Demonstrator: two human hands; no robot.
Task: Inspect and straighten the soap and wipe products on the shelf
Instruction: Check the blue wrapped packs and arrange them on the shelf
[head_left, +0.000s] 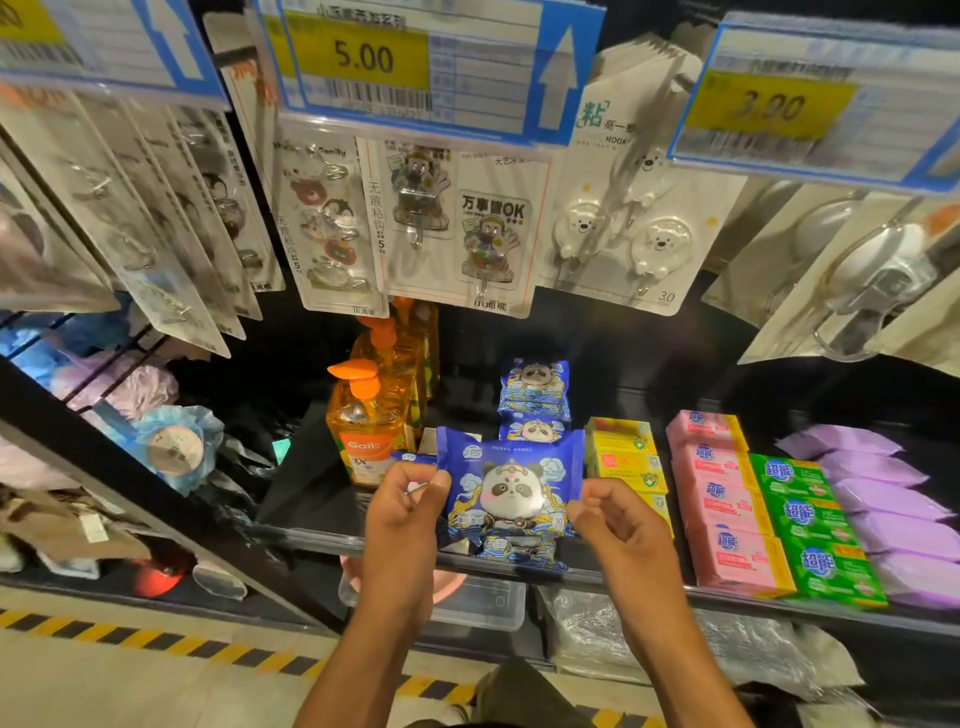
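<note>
A blue wipe pack with a panda picture (511, 486) is held upright above the front of the black shelf (306, 514). My left hand (408, 499) pinches its left edge and my right hand (613, 512) pinches its right edge. Under it lies another blue wipe pack (519, 551) at the shelf's front lip. More panda packs (535, 387) sit in a row behind. Yellow soap boxes (623, 452), pink soap boxes (722, 499), green soap boxes (810, 530) and purple packs (883, 493) line up to the right.
Orange pump bottles (369, 421) stand left of the wipes. Hook packs (483, 228) hang above on pegs under price tags (405, 62). A clear plastic bin (483, 605) sits on the lower level. Yellow-black floor tape (156, 642) runs along the shelf base.
</note>
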